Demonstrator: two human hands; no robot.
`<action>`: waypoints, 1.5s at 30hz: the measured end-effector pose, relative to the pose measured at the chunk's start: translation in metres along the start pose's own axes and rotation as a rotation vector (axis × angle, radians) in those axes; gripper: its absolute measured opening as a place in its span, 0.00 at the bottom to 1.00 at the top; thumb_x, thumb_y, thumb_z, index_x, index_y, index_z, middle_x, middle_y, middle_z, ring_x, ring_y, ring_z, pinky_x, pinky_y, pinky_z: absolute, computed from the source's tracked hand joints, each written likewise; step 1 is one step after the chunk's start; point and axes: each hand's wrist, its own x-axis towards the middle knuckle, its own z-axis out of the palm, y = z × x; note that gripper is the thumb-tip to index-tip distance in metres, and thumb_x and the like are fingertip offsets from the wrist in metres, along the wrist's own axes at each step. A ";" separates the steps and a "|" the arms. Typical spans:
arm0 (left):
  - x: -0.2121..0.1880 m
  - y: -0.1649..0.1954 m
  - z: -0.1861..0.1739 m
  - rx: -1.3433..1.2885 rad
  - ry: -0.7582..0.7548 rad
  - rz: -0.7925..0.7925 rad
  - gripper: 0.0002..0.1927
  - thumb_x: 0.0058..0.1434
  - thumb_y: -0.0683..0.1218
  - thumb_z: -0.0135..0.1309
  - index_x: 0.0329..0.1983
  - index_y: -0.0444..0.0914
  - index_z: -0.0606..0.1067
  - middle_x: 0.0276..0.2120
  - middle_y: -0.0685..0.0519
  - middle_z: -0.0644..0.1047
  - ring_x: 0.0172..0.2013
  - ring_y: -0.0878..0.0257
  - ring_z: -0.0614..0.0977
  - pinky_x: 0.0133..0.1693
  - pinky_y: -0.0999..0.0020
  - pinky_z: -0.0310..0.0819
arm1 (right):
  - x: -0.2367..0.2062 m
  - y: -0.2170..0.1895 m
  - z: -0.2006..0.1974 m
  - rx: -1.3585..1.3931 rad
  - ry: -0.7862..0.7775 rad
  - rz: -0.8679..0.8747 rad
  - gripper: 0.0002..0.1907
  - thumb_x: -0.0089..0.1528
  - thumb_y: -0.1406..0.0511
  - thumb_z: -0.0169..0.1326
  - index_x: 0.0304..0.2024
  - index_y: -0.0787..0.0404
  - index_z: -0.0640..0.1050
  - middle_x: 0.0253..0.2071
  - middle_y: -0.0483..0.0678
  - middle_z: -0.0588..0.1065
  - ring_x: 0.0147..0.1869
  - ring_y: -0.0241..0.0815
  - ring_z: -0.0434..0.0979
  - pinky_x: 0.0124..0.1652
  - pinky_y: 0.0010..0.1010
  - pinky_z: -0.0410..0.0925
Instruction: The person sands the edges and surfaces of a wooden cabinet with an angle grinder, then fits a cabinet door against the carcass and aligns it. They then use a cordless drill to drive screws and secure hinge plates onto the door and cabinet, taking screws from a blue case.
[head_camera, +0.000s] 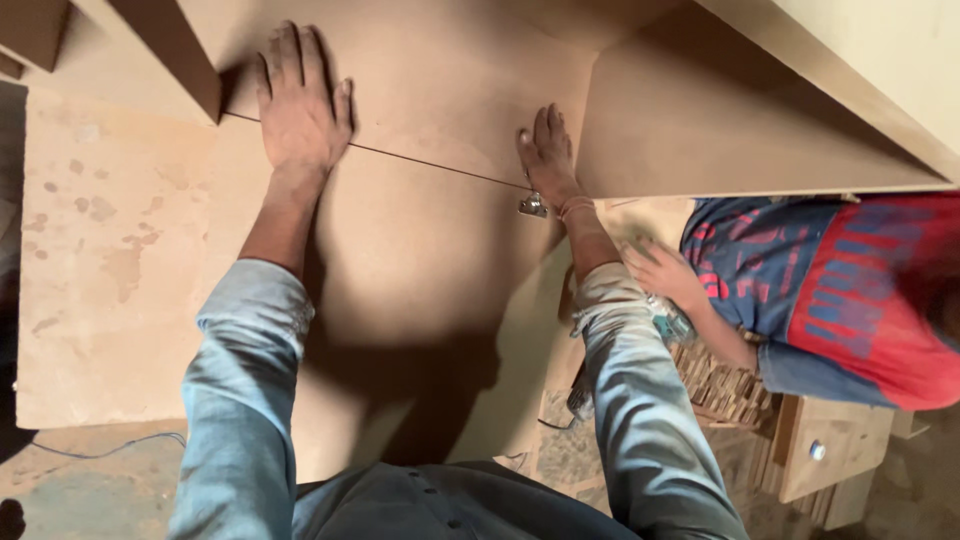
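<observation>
My left hand (300, 105) lies flat, fingers spread, on a brown fibreboard panel (440, 90), across the thin seam (420, 160) where it meets a lower door panel (400, 270). My right hand (547, 150) presses flat on the same upper panel near its right edge, fingers together. Just below my right wrist sits a small metal hinge (533, 206) at the seam's end. Neither hand holds anything.
A co-worker in a red and blue shirt (830, 290) crouches at the right, their hand (660, 272) near my right sleeve. A slanted board (760, 130) runs over them. A stack of wood slats (720, 385) and a small box with a knob (818, 450) lie lower right. A wire (110, 450) crosses the floor.
</observation>
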 end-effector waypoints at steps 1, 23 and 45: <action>-0.005 0.004 0.000 0.018 0.037 0.028 0.37 0.77 0.54 0.41 0.80 0.28 0.50 0.78 0.35 0.51 0.77 0.41 0.50 0.75 0.41 0.41 | 0.001 0.001 -0.001 0.000 -0.006 0.008 0.42 0.71 0.44 0.34 0.77 0.65 0.50 0.80 0.61 0.41 0.84 0.61 0.36 0.75 0.52 0.37; -0.047 0.088 0.046 0.201 -0.376 -0.061 0.52 0.55 0.78 0.45 0.79 0.54 0.50 0.77 0.41 0.39 0.74 0.33 0.34 0.61 0.17 0.21 | -0.001 -0.006 0.001 0.058 -0.029 0.012 0.41 0.71 0.44 0.33 0.77 0.64 0.49 0.81 0.59 0.41 0.85 0.56 0.35 0.76 0.49 0.35; -0.026 0.006 -0.018 0.329 0.258 0.034 0.31 0.62 0.42 0.51 0.71 0.39 0.67 0.42 0.49 0.78 0.41 0.53 0.80 0.42 0.54 0.76 | -0.008 -0.010 0.000 0.065 -0.022 0.013 0.43 0.71 0.44 0.36 0.78 0.64 0.47 0.81 0.59 0.39 0.85 0.56 0.33 0.76 0.48 0.34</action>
